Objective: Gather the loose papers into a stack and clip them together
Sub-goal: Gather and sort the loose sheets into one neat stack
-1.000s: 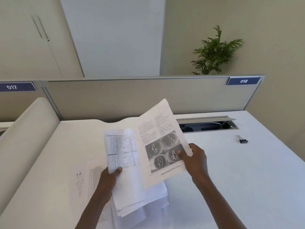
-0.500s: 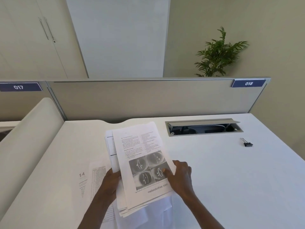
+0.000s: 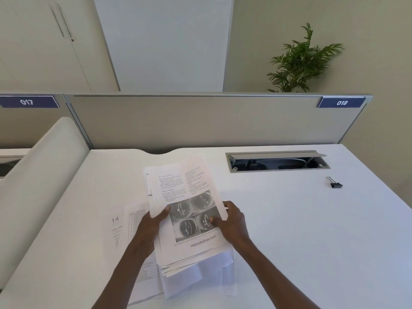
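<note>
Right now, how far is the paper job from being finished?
Most sheets are gathered: both the left hand and right hand hold the stack. Loose pages remain on the desk beside it. The binder clip lies untouched, far right; clipping remains.

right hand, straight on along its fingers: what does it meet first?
The right hand points left across the paper stack it grips; straight on, it likely meets the left hand at the opposite edge.

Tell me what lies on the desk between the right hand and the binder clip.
Nothing: in the head view, bare white desk runs from the right hand to the binder clip.
</note>
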Demonstrator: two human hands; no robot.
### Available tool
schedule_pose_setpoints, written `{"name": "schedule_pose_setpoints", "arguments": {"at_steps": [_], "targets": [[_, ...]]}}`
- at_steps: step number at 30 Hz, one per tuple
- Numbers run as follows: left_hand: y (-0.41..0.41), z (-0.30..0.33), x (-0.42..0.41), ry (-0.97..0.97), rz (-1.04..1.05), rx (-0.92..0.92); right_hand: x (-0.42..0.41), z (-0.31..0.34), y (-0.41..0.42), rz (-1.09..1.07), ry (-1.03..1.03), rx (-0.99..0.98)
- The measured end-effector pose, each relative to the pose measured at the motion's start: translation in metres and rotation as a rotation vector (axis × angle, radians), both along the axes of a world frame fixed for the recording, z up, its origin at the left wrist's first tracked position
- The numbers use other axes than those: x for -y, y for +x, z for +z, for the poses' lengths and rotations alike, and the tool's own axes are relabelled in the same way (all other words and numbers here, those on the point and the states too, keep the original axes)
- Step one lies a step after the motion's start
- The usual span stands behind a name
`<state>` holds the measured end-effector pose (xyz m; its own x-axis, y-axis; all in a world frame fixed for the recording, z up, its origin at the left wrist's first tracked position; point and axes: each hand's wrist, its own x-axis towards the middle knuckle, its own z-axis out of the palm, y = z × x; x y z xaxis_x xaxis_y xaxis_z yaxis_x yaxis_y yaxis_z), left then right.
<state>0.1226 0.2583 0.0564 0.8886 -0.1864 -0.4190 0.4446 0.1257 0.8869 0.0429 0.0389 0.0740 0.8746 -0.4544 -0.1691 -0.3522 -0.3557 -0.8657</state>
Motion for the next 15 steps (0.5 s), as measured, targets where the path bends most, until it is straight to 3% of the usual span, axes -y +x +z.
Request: {"name": "schedule_pose_setpoints", "arguments": {"at_steps": [8,15], "targets": [[-0.001,-0.001,-0.021,-0.002,0.047,0.052,0.003,-0.026,0.007,-0.171,0.178,-0.111],[0.005,-0.007,-0.041,-0.022,0.107,0.034,0.008,-0.068,-0.013,0.028,-0.326,-0.513]]}}
